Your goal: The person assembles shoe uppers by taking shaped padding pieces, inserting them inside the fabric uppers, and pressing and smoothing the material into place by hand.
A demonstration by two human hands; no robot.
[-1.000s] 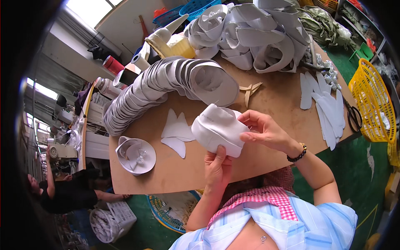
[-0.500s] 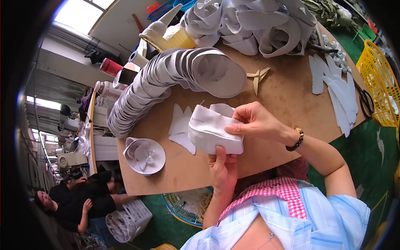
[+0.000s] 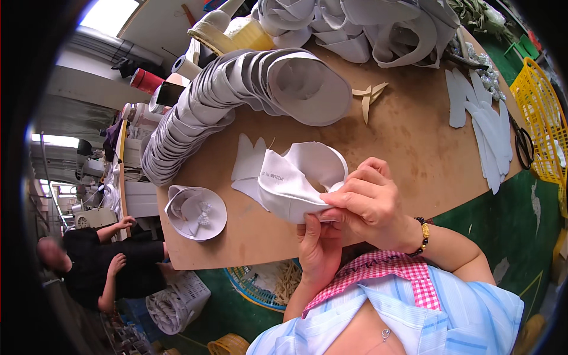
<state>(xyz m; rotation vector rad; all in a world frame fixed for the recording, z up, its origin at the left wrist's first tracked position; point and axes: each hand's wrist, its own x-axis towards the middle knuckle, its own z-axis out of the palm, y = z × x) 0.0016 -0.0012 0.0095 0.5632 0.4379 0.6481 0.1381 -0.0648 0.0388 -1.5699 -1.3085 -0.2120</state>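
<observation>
While I pinch the white hat piece [image 3: 299,180] between my left hand [image 3: 318,245] underneath and my right hand [image 3: 370,204] closed over its near edge, I judge the main risk to be the soft fold slipping out of my fingertips, or my elbow nudging the long stack of white brims [image 3: 195,112] just beyond it on the wooden table [image 3: 408,142]. It is a pale, stiff-looking fabric shell, curled into an open loop with a small printed tag, held just above the table's near edge, over flat white cut pieces [image 3: 247,160].
</observation>
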